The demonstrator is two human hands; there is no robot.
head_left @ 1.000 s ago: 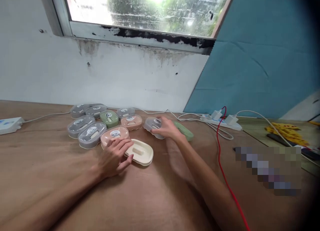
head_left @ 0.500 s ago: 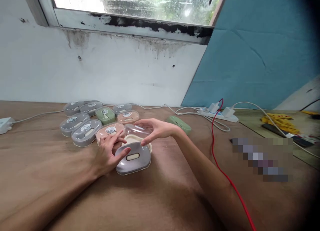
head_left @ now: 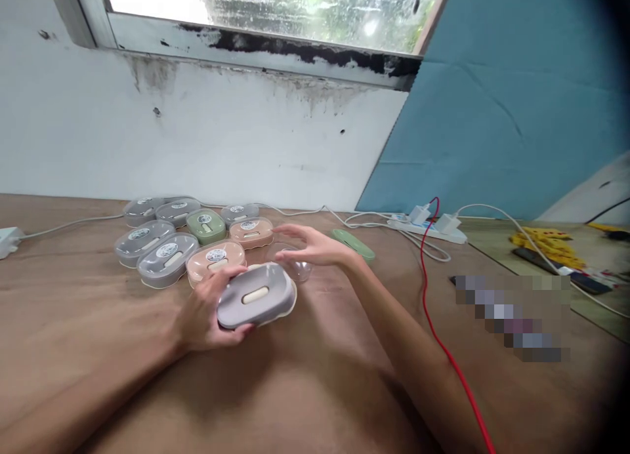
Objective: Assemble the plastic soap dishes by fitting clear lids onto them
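My left hand (head_left: 209, 316) grips a grey oval soap box (head_left: 278, 287) with a cream slot in its top. The box is raised and tilted above the table, a cream rim showing along its right side. My right hand (head_left: 319, 247) is open, with thumb and fingers apart. Right by its fingers stands a clear plastic cover (head_left: 301, 270); whether the thumb touches it I cannot tell. Just behind the held box sits a pink box (head_left: 197, 260) under a clear cover with a round sticker.
Several covered boxes, grey (head_left: 167, 260), green (head_left: 207, 226) and pink (head_left: 251, 231), are grouped at the back left. A green oval piece (head_left: 353, 243) lies behind my right wrist. A power strip (head_left: 428, 229), a red cable (head_left: 438, 339) and yellow gloves (head_left: 546, 247) are to the right.
My left hand has taken hold of the grey box and lifted it, tilting it. My right hand has moved slightly right, off the box, and the clear cover now rests lower beside it.
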